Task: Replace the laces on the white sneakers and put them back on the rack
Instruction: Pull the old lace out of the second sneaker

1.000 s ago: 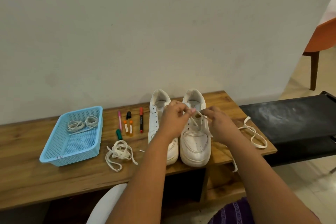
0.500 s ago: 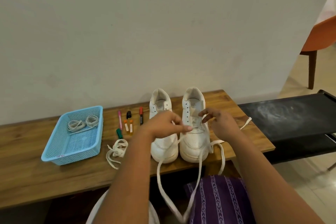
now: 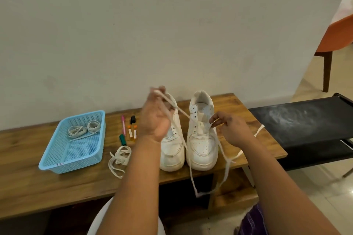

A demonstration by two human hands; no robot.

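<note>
White lace (image 3: 182,113) pinched by raised left hand (image 3: 155,118); right hand (image 3: 232,129) seemingly pinches its other end.

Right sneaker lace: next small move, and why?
Probably keep drawing the lace up and left with the left hand until the slack is gone. It runs taut from the right sneaker to that hand, the right hand pinches the other side, and a long loop hangs below the bench edge.

Both hands (image 3: 155,118) pull lace (image 3: 181,112) through right sneaker (image 3: 202,131).
</note>
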